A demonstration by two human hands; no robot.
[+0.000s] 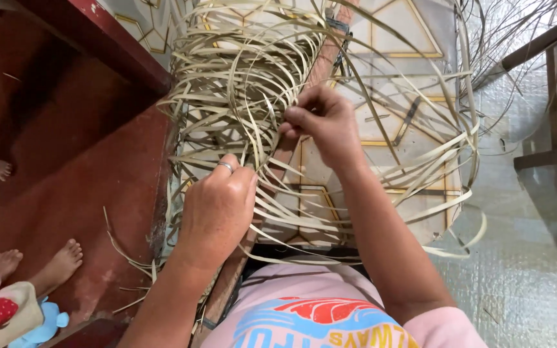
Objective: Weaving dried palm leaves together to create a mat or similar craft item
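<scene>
Patterned tile floor [414,38]; hands [217,206] [323,119] gripping pale strips [240,84].

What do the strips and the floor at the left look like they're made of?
Strips: probably split bamboo or palm leaf, pale tan, matte, thin and flat, bending in loose loops. Floor: seemingly painted or polished concrete, dark red, faintly glossy with worn, scuffed patches.
</scene>
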